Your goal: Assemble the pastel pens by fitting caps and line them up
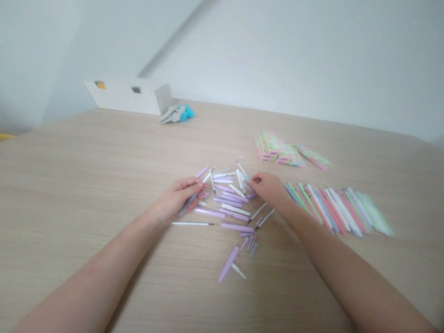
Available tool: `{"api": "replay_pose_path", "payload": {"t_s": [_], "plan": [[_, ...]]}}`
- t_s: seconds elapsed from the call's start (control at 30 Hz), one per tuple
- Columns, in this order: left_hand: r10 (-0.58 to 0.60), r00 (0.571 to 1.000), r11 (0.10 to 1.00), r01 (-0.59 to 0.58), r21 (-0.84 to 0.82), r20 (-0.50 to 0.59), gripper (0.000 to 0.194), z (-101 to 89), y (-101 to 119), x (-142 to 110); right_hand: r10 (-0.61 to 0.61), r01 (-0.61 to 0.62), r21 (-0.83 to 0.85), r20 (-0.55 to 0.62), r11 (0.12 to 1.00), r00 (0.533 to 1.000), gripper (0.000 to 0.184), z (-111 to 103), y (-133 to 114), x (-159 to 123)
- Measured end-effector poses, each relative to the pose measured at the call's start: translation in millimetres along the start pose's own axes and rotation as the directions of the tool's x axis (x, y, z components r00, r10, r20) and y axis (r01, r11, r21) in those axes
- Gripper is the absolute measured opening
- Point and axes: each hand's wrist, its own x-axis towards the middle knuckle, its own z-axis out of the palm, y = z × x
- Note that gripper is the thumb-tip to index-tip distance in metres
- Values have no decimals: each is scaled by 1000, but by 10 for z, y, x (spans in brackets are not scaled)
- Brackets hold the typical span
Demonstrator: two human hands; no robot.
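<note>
My left hand (183,196) is closed around a blue-grey pen barrel (188,204), and a white pen refill (207,177) slants up past its fingertips. Over the right side of the pile, my right hand (268,187) is pinched at the end of a thin white and light-blue pen refill (242,170). Between the hands lies a loose pile of lilac pen barrels (231,200), white pen parts (236,209) and dark-tipped refills. One white refill (192,224) lies below my left hand. Small coloured pieces (253,245) and a lilac barrel (228,264) are nearer me.
A row of pastel pens (338,210) lies to the right, partly behind my right forearm. Beyond are stacked pink-and-green packets (277,150) and a single packet (314,157). A white box (125,98) and a crumpled grey-and-blue item (176,114) stand by the wall.
</note>
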Motion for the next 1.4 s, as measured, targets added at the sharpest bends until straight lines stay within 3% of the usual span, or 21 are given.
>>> {"api": "replay_pose_path", "payload": {"t_s": [0.17,0.3,0.37,0.4,0.43,0.5,0.6,0.67,0.73,0.83,0.93,1.03,1.13,1.4], "plan": [[0,1000,1000,0,27,14,20,8,20,-9,24,-24,-41,16,999,1000,23,61,-46,46],[9,1000,999,-10,39,21,22,28,31,-24,31,-32,-32,-18,999,999,20,-16,-122,-33],[22,999,998,-23,51,26,23,53,43,-40,20,-18,70,-38,997,999,18,-99,-209,-160],[26,999,998,-28,60,36,23,69,50,-51,14,-5,221,-35,975,999,17,-140,-264,-248],[30,998,997,-33,69,50,24,87,57,-62,6,-9,414,7,910,1000,16,-177,-326,-350],[41,996,996,-46,77,75,26,128,68,-87,-55,-106,729,193,676,980,21,-223,-453,-569],[74,994,996,-78,46,86,25,192,71,-124,-179,-245,921,308,302,935,23,-210,-602,-849],[97,991,995,-97,-1,96,23,233,66,-151,-210,-276,946,309,171,927,23,-169,-654,-961],[111,986,993,-107,-41,122,21,272,63,-178,-215,-272,955,293,119,932,23,-124,-669,-1016],[78,979,994,-62,-89,190,20,322,63,-218,-216,-214,964,244,155,945,22,-81,-651,-1043],[43,973,993,-16,-120,225,20,349,56,-242,-133,-120,947,165,298,977,17,-96,-635,-1067],[33,970,995,-10,-99,240,20,352,27,-243,-29,7,889,7,458,1000,12,-164,-653,-1108],[38,966,998,-26,-51,256,17,346,-10,-235,-45,144,801,-144,581,988,13,-235,-693,-1160],[8,961,1000,-1,-25,278,18,375,5,-261,-173,317,739,-267,595,948,24,-367,-800,-1271]]}}
